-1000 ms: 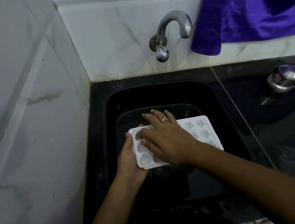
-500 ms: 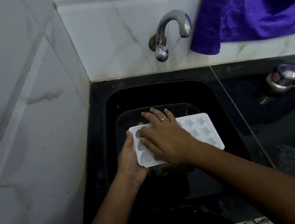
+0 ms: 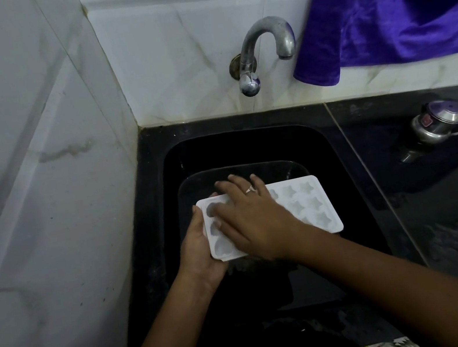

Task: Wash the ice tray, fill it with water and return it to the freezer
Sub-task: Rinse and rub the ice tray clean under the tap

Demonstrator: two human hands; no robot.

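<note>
A white ice tray with star and heart shaped cells is held level over the black sink. My left hand grips its left short edge from below, thumb along the rim. My right hand lies flat across the left half of the tray, fingers spread and straight, touching the cells; a ring sits on one finger. The cells under that hand are hidden. The curved metal tap juts from the back wall above the sink, and no water stream shows.
White marble tiles close in on the left and back. A purple cloth hangs at the upper right. A small steel lidded pot stands on the black counter to the right of the sink. A dark dish lies in the basin.
My right hand has shifted slightly over the left cells of the tray, as in rubbing. The tray and my left hand stay almost where they were.
</note>
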